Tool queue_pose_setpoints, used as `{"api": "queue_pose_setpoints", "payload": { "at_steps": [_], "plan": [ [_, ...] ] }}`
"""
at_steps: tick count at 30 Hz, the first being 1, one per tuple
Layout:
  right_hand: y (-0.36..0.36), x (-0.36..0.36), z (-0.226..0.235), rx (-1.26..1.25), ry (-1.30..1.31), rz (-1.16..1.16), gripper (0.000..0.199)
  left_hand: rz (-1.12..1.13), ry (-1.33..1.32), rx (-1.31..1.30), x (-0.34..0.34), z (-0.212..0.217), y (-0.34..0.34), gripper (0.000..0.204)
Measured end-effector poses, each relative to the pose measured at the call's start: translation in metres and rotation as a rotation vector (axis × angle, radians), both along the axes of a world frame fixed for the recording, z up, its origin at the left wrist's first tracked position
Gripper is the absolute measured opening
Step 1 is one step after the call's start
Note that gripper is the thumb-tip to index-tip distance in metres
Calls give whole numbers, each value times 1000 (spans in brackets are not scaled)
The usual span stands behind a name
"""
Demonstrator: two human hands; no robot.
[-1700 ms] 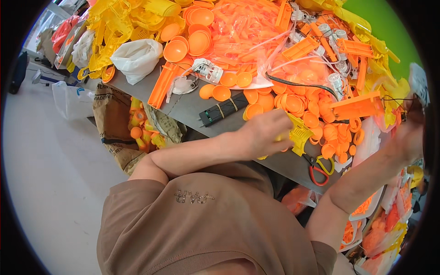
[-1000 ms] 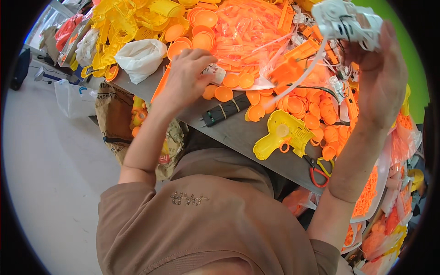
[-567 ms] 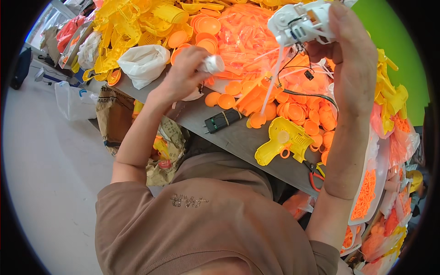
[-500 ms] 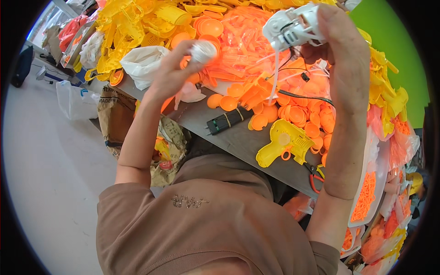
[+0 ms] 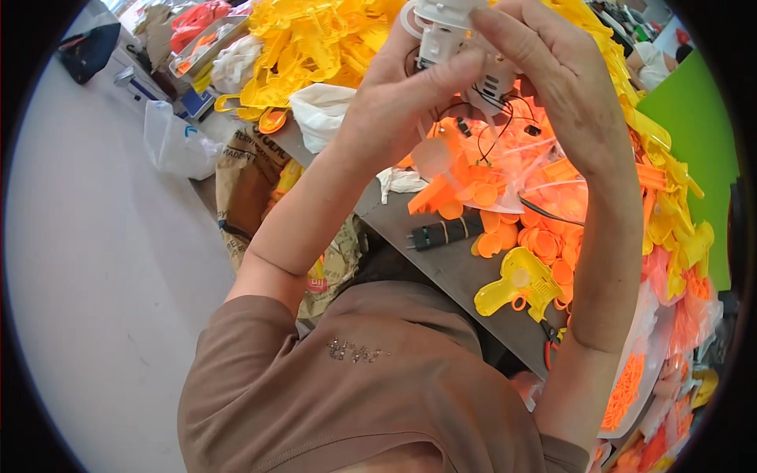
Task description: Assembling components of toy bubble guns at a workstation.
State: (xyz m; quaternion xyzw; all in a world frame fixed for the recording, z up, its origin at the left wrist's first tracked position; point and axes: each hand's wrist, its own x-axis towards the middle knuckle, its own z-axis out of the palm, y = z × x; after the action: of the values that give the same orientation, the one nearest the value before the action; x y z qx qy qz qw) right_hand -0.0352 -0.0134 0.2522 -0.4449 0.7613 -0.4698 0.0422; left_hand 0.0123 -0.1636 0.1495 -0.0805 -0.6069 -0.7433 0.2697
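Because the left hand (image 5: 390,98) and the right hand (image 5: 564,79) both pinch the white plastic unit (image 5: 441,33) between them, above the orange pieces (image 5: 542,243), neither hand is nearer, while its long axis I cannot surely tell.

Here a gap's left on tabletop (image 5: 453,268) btwn blk bar (image 5: 444,233) & yellow shell (image 5: 512,285), far side blocked by orange pcs (image 5: 541,243), R by yellow pile (image 5: 684,251).
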Motion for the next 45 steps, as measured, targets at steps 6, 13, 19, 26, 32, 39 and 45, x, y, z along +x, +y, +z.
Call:
{"api": "queue_pose_setpoints", "payload": {
  "at_steps": [6,13,19,26,32,39,45],
  "plan": [
    [-17,-6,0,74,-85,29,43,-472,11,287,8,11,-5,35],
    [-8,4,-39,-202,974,-174,24,-319,18,454,-2,11,-5,14],
    [-17,27,-103,39,831,-118,40,-200,59,568,-12,16,3,23],
    [-19,10,-109,-207,997,-19,35,-160,219,535,-14,19,-13,21],
    [-8,29,-105,-321,846,178,38,-73,321,672,8,40,-92,13],
    [54,20,-124,-86,538,323,40,207,342,466,63,60,-323,25],
    [130,7,-130,113,189,-160,29,725,98,185,48,75,-427,14]
  ]
}}
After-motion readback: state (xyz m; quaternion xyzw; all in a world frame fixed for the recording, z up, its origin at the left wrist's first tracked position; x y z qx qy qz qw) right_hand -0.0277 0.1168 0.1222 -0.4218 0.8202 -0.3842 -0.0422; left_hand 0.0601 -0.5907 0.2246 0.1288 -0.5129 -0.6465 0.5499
